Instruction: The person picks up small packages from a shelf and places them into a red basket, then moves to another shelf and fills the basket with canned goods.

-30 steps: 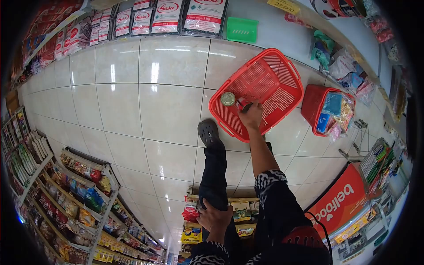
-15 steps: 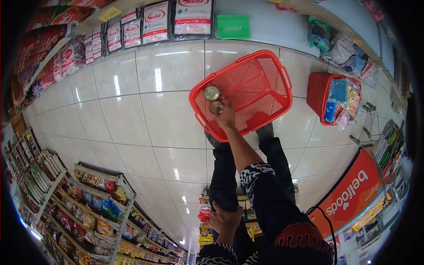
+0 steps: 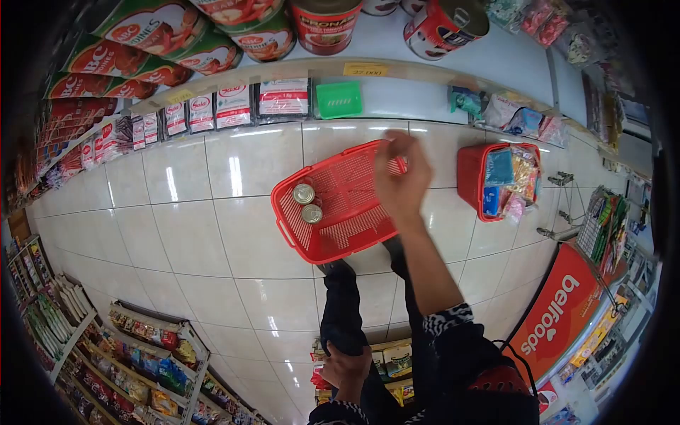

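A red plastic basket [image 3: 340, 249] stands on the floor before my feet. Two tins stand side by side at its left end, a rear tin [image 3: 304, 193] and a front tin [image 3: 312, 213], metal lids facing up. My right hand [image 3: 405, 177] is raised over the basket's right side and hides part of its rim. Its fingers are loosely curled with a gap between thumb and fingers, and nothing shows in them. Low in view, my left hand [image 3: 347, 368] rests on my leg near the knee, fingers laid over the dark trousers, holding no object.
A shelf ahead holds large sardine cans [image 3: 202, 53], a red can [image 3: 448, 28] lying tilted, white-and-red packets [image 3: 234, 105] and a green tray [image 3: 338, 99]. A second red basket [image 3: 472, 183], filled with packaged goods, stands at right. Stocked racks [image 3: 152, 354] line the left.
My right hand has left the tin in the basket and risen forward and right. Both tins stay in the basket. The view has tilted up, showing more of the shelf.
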Demonstrator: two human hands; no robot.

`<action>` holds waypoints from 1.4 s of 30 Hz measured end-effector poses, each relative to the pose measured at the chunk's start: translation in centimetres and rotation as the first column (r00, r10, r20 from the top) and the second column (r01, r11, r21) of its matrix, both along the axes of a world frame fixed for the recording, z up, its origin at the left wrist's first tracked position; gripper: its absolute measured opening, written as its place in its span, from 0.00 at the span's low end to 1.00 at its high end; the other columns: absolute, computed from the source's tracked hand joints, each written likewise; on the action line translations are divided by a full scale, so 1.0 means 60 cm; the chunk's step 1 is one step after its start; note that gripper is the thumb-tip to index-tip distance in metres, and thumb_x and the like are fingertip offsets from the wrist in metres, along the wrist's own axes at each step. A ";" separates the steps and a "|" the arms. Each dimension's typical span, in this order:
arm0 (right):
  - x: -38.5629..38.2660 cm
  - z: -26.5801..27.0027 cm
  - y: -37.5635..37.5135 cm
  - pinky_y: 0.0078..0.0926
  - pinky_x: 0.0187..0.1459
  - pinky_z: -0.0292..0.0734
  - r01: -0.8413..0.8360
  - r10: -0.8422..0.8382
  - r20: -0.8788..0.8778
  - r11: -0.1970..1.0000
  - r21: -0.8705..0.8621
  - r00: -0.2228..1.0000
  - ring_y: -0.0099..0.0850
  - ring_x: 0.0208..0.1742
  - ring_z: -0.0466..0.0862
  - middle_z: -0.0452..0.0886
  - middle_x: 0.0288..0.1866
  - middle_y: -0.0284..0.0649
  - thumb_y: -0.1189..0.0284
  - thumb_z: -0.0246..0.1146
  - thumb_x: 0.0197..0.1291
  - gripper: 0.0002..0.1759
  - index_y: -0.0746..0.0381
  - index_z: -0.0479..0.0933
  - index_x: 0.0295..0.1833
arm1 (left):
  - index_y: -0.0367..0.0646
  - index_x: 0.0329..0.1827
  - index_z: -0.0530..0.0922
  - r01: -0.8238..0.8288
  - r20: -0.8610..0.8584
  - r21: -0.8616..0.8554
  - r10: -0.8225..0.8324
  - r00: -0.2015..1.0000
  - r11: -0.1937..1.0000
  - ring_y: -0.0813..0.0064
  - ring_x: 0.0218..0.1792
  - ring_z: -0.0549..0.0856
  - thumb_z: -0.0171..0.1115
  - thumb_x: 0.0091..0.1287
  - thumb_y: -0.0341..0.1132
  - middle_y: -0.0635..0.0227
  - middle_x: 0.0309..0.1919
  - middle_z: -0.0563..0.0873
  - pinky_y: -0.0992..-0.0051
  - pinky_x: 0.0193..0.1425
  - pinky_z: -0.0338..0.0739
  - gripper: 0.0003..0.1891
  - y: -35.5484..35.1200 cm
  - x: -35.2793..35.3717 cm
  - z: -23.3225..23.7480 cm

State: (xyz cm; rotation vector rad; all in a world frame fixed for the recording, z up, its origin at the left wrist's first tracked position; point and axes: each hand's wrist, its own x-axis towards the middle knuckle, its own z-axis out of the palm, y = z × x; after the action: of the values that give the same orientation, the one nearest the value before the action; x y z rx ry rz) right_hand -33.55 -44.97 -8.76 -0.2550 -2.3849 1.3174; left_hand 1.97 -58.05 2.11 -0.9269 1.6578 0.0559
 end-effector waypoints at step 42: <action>0.120 0.053 -0.012 0.33 0.56 0.85 -0.075 0.114 0.297 0.987 -0.139 0.948 0.32 0.54 0.87 0.84 0.58 0.45 0.73 0.86 0.51 0.42 0.68 0.74 0.70 | 0.45 0.89 0.60 -0.072 0.087 0.056 0.067 0.994 0.996 0.49 0.74 0.80 0.70 0.56 0.69 0.41 0.71 0.80 0.53 0.82 0.66 0.60 -0.001 -0.044 0.009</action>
State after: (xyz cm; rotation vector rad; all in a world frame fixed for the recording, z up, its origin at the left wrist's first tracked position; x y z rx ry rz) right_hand -26.34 -45.69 -5.57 -0.4115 -2.5952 1.5765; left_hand -0.70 -58.11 2.68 -0.9291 1.5377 0.1107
